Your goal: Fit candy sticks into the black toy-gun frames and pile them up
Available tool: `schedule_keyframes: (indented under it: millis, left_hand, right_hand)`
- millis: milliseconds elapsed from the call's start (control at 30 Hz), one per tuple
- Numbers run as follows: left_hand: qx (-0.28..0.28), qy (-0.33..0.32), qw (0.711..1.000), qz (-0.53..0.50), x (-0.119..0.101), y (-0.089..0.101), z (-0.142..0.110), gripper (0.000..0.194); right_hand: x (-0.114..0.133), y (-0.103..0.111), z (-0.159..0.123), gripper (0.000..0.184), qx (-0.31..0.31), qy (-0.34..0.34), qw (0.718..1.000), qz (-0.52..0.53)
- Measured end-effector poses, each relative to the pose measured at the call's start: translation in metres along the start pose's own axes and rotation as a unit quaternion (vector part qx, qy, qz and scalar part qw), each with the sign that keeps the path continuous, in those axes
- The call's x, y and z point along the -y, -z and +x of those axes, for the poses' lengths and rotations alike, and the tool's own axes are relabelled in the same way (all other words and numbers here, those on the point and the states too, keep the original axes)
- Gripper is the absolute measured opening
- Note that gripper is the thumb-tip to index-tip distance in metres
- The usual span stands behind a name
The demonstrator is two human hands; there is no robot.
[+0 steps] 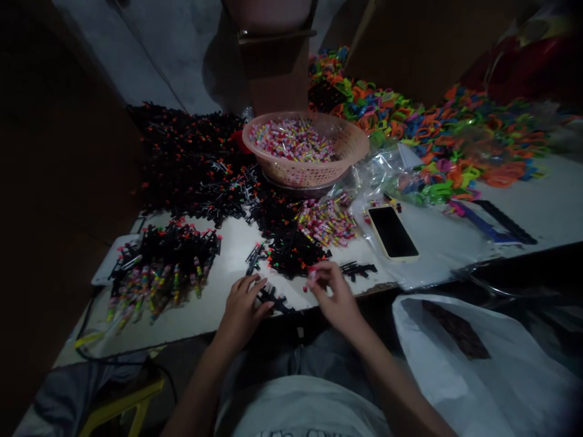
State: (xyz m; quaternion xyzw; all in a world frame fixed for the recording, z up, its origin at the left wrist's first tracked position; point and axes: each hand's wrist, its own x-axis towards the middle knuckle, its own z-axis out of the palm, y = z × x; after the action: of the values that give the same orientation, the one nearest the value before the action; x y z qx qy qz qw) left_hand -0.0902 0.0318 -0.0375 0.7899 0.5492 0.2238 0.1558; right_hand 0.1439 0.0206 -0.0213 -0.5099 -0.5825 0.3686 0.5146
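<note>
At the table's front edge, my left hand has its thumb and fingers around a black toy gun. My right hand, a little to the right, pinches a small red-and-white piece whose kind is too blurred to make out. Directly beyond both hands lies a pile of black toy guns with orange tips. Another black toy gun rests just right of my right hand. Behind it is a heap of small colourful wrapped candy-like tubes.
A pink basket of similar tubes stands mid-table. Black toys are heaped at the back left, bright plastic pieces at the back right. Bundled toys with tubes lie left. A phone and white bag are right.
</note>
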Motion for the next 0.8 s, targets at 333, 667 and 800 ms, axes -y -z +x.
schedule_keyframes:
  millis: [333, 667, 800]
  left_hand:
    - [-0.019, 0.221, 0.902, -0.371, -0.026, 0.009, -0.005, 0.032]
    - [-0.050, 0.391, 0.627, -0.672, -0.073, 0.006, 0.002, 0.040]
    - [-0.042, 0.378, 0.634, -0.673, -0.077, 0.017, 0.001, 0.049]
  right_hand:
    - [-0.002, -0.031, -0.015, 0.018, 0.164, -0.023, 0.986, 0.033]
    - [0.013, -0.033, -0.016, 0.028, 0.097, -0.046, 0.976, 0.189]
    - [0.013, -0.023, -0.018, 0.023, 0.065, -0.040, 0.991, 0.109]
